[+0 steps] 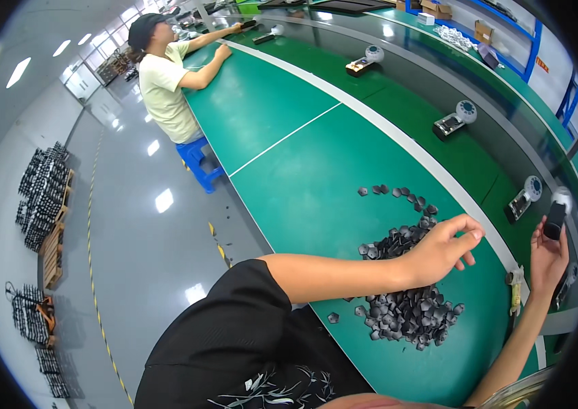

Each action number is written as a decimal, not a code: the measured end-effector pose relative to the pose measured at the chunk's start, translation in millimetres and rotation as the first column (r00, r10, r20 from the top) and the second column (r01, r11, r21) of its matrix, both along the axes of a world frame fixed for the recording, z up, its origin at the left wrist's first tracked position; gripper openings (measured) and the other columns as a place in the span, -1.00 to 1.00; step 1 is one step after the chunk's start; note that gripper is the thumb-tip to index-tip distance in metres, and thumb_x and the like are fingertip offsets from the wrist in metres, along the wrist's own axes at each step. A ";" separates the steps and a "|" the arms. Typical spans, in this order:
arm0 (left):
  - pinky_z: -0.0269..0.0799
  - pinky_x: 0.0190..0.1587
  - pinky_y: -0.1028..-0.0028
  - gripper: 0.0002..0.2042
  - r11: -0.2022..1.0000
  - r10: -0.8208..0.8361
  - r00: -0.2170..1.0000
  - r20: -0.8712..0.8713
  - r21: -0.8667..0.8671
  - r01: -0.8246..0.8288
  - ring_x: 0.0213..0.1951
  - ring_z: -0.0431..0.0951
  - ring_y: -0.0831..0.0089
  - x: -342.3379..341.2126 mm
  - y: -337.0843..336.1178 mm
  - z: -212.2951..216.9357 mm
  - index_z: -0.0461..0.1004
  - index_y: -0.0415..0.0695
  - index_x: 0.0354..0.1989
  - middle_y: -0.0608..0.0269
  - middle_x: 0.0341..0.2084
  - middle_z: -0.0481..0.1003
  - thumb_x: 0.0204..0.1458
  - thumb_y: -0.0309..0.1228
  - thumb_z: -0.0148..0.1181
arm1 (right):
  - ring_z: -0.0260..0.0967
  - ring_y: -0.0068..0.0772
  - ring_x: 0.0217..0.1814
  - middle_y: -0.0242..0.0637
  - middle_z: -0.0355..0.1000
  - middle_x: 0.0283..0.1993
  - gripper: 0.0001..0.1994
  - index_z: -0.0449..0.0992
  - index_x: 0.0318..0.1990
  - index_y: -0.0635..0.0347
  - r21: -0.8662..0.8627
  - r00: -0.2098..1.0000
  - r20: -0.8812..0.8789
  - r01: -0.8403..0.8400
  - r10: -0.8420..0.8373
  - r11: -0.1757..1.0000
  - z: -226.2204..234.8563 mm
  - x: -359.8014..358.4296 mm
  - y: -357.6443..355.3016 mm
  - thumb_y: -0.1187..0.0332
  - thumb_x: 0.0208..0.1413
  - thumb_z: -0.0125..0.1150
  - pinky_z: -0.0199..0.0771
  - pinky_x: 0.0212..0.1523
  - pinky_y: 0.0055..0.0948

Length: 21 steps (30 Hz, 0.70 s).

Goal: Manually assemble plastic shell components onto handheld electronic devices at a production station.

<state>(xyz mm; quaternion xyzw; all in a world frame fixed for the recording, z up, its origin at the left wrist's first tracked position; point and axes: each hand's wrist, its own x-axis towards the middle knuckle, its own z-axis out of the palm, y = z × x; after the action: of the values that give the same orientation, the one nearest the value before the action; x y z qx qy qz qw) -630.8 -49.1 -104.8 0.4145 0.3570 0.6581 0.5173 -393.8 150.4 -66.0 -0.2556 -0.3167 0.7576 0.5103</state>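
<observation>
The fingers (464, 235) of the left hand (442, 249) are loosely spread and curled, thumb apart from the forefinger, holding nothing that shows; they hover just above the far edge of a heap of small dark grey parts (408, 300). The heap lies on a green worktop (302, 184), near the person and to the right, with a thin trail of loose pieces (398, 193) curving away on the far side. It sits within easy reach of that arm, which crosses the worktop from the lower left.

The right hand (549, 255) is raised at the right edge of the view, its fingers closed around a short black cylinder (555, 220) held upright with a pale rounded end above it. Whether that end belongs to the cylinder cannot be told. The hand is held well apart from the heap, beyond the white stripe (398, 140) that runs along the worktop.

Past the stripe, a row of small devices with round white dials (454, 120) stands at even gaps, probably one for each seat.

Far to the left, another person in a pale yellow shirt (164, 88) sits on a blue stool (199, 162), both arms stretched across the same worktop. Dark stacked goods on pallets (45, 194) line the grey floor at the left.
</observation>
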 end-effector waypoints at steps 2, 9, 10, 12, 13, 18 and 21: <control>0.52 -0.32 0.41 -0.62 0.995 -0.066 0.995 0.070 -0.063 0.071 -0.31 0.54 0.37 -2.7 -3.2 8.7 0.36 -0.23 -0.01 0.07 -0.16 0.44 0.29 -0.11 -0.03 | 0.35 -0.32 -0.08 -0.12 0.44 -0.08 -0.70 0.41 0.03 0.35 0.126 0.992 0.130 -0.017 0.000 0.992 7.0 -16.1 -35.2 0.37 0.20 0.11 0.40 -0.01 -0.42; 0.49 -0.63 0.37 -0.49 0.872 -0.287 0.840 0.461 -0.237 0.428 -0.49 0.57 0.29 -10.4 -9.6 26.7 0.34 -0.26 -0.04 -0.05 -0.19 0.45 0.28 0.05 -0.09 | 0.32 -0.29 0.02 -0.16 0.39 0.01 -0.64 0.41 0.07 0.29 0.782 0.469 0.604 -0.505 -0.644 0.366 23.7 -58.2 -100.3 0.54 0.08 0.09 0.32 0.08 -0.33; 0.47 -0.68 0.37 -0.47 0.849 -0.308 0.806 0.505 -0.237 0.473 -0.51 0.57 0.27 -11.1 -8.9 26.8 0.34 -0.26 -0.04 -0.06 -0.21 0.46 0.27 0.07 -0.10 | 0.32 -0.28 0.01 -0.17 0.39 0.01 -0.61 0.42 0.08 0.27 0.744 0.345 0.484 -0.645 -0.804 0.172 25.0 -62.5 -102.3 0.57 0.05 0.10 0.31 0.09 -0.31; 0.47 -0.69 0.36 -0.48 0.824 -0.347 0.802 0.486 -0.251 0.509 -0.52 0.57 0.27 -12.8 -3.8 22.7 0.33 -0.25 -0.04 -0.05 -0.24 0.47 0.26 0.07 -0.09 | 0.33 -0.26 0.00 -0.17 0.39 0.00 -0.60 0.42 0.08 0.27 0.760 0.321 0.426 -0.634 -0.846 0.142 23.2 -65.3 -104.7 0.58 0.02 0.11 0.31 0.07 -0.33; 0.46 -0.70 0.36 -0.48 0.803 -0.377 0.802 0.463 -0.269 0.532 -0.53 0.57 0.26 -15.0 -1.2 19.1 0.33 -0.25 -0.04 -0.03 -0.27 0.48 0.26 0.07 -0.09 | 0.34 -0.25 -0.02 -0.17 0.39 -0.01 -0.59 0.43 0.07 0.26 0.777 0.307 0.363 -0.621 -0.880 0.104 20.7 -67.7 -105.3 0.59 0.00 0.12 0.32 0.06 -0.34; 0.43 -0.71 0.41 -0.54 0.759 -0.470 0.771 0.429 -0.249 0.601 -0.59 0.56 0.26 -13.5 -1.1 9.5 0.33 -0.21 -0.09 0.04 -0.40 0.49 0.22 0.02 -0.03 | 0.37 -0.17 -0.08 -0.13 0.41 -0.07 -0.57 0.45 0.04 0.25 0.833 0.297 0.476 -0.455 -0.828 0.316 2.4 -71.5 -103.2 0.61 -0.07 0.16 0.36 -0.01 -0.33; 0.41 -0.72 0.45 -0.59 0.757 -0.504 0.743 0.440 -0.191 0.625 -0.63 0.54 0.28 -10.9 -4.9 9.3 0.35 -0.18 -0.15 0.09 -0.46 0.49 0.19 -0.02 0.02 | 0.41 -0.09 -0.13 -0.07 0.43 -0.11 -0.57 0.45 0.02 0.26 0.647 0.315 0.758 -0.469 -0.571 0.601 -17.1 -68.3 -104.2 0.60 -0.10 0.20 0.41 -0.10 -0.29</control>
<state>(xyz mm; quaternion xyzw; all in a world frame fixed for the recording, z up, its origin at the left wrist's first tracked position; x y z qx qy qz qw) -641.7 -54.1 -95.5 0.2840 0.2142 0.4631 0.8118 -462.1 46.2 -83.1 -0.4003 -0.8404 0.2042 0.3029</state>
